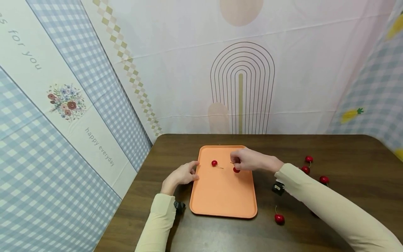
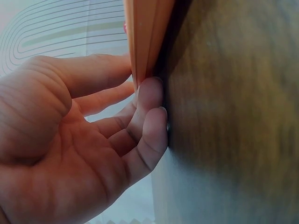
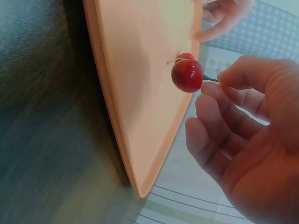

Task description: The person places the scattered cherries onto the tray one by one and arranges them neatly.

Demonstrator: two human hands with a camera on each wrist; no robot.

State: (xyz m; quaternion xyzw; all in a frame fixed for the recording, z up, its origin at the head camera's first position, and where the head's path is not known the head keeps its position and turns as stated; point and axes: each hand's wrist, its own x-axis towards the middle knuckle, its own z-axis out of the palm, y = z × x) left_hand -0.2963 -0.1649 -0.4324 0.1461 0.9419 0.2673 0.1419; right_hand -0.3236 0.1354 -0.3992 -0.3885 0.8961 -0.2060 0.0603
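A person's right hand (image 1: pixel 247 159) pinched a red cherry (image 3: pixel 187 75) by its stem (image 3: pixel 210 78), btwn thumb and forefinger, w/ the fruit just past the fingertips, over the orange tray (image 1: pixel 223 196); whether it touched the surface, couldn't tell. The left hand (image 1: pixel 184 174) held the tray's near edge, thumb at the rim and other fingers bent against the side by the table (image 1: pixel 141 210). Work looked to be at an early stage: one loose cherry (image 1: pixel 214 163) lay on the tray btwn the two hands, stem toward the R hand, and the pinched one wasn't yet let go. Approx. four more cherries (image 1: pixel 279 219) were off the tray on the table, one nearer the wearer than the R hand, the others out to its right; poss. another was mostly hidden by the R forearm, unconfirmed. As for text, the checked cloth (image 1: pixel 67 126) beyond the L hand, out to its left, read "happy everyday" and, farther up, "for you", w/ the preceding word cut off save its last letters. No brand or label was legible on tray or fruit.
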